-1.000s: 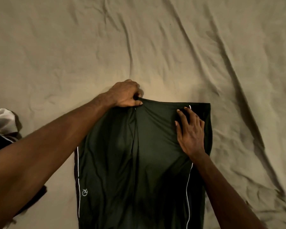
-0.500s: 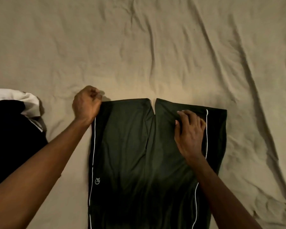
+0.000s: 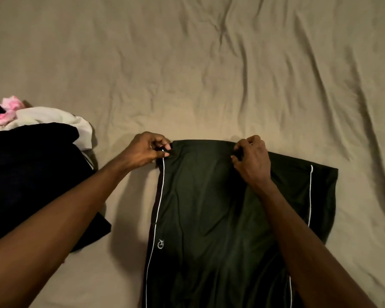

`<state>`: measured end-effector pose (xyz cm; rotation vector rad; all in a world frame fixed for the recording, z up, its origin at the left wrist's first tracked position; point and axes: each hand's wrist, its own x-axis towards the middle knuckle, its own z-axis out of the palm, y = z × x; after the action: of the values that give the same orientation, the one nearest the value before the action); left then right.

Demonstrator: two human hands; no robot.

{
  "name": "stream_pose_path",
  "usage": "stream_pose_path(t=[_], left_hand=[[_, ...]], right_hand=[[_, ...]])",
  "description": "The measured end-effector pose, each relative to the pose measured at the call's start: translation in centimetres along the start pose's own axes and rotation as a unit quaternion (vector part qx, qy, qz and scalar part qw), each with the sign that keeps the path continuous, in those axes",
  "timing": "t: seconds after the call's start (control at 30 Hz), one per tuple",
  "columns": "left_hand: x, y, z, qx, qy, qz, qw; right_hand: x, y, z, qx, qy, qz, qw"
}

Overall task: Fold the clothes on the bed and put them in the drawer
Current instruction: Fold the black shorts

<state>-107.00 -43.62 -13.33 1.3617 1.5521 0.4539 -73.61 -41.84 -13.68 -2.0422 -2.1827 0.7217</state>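
Observation:
Dark green shorts (image 3: 213, 214) with thin white side piping and a small white logo lie flat on the beige bed sheet (image 3: 187, 74), running off the bottom of the view. My left hand (image 3: 147, 148) pinches the far left corner of the left leg's hem. My right hand (image 3: 251, 158) pinches the same hem at its inner corner, near the middle of the shorts. The right leg of the shorts spreads flat beyond my right wrist. No drawer is in view.
At the left edge lies a heap of other clothes: a large black garment (image 3: 31, 174), a white one (image 3: 53, 118) and a pink and white one (image 3: 7, 112). The wrinkled sheet fills the rest of the view.
My right hand has lifted off the right leg and taken hold of the hem near the middle. My left hand keeps its grip on the left corner. The view has shifted, showing more of the clothes heap.

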Motion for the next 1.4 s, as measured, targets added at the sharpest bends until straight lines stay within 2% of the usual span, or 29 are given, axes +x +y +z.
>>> stream_pose_path(t=[0.13, 0.3, 0.43, 0.53, 0.63, 0.73, 0.83, 1.07, 1.13, 1.23, 1.4], left_hand=[[0.0, -0.9, -2.6, 0.010, 0.020, -0.012, 1.000], [0.0, -2.1, -4.9, 0.006, 0.015, -0.035, 0.999], [0.2, -2.1, -4.6, 0.059, 0.020, -0.008, 0.998], [0.2, -1.8, -4.0, 0.097, 0.034, 0.007, 0.995], [0.1, -2.5, -4.2, 0.028, 0.012, -0.031, 0.999], [-0.5, -2.8, -4.4, -0.067, -0.028, -0.073, 0.995], [-0.9, -2.4, -4.5, -0.097, -0.035, -0.102, 0.989], [-0.4, -2.4, -5.3, -0.054, -0.099, -0.113, 0.987], [-0.3, -2.1, -5.3, -0.051, -0.093, -0.115, 0.988], [-0.2, -1.7, -6.0, -0.040, -0.073, -0.105, 0.991], [0.2, -1.5, -6.7, 0.003, -0.069, -0.098, 0.993]], right_hand=[[1.0, 0.4, -1.8, 0.003, -0.070, -0.002, 0.998], [2.6, 0.2, -2.3, -0.031, -0.049, -0.085, 0.995], [4.0, -0.1, -1.9, -0.092, -0.077, -0.109, 0.987], [5.0, -0.4, -2.5, -0.115, -0.151, -0.144, 0.971], [5.8, -0.2, -2.6, -0.148, -0.199, -0.160, 0.955], [5.6, 0.5, -2.1, -0.072, -0.176, -0.145, 0.971], [5.2, 0.8, -2.0, -0.011, -0.160, -0.123, 0.979], [4.9, -0.6, -1.7, -0.035, -0.169, -0.111, 0.979], [5.0, -0.7, -1.7, -0.042, -0.171, -0.114, 0.978], [5.8, 0.3, -2.7, 0.013, -0.193, -0.102, 0.976], [6.2, 2.3, -2.5, -0.001, -0.120, -0.120, 0.985]])
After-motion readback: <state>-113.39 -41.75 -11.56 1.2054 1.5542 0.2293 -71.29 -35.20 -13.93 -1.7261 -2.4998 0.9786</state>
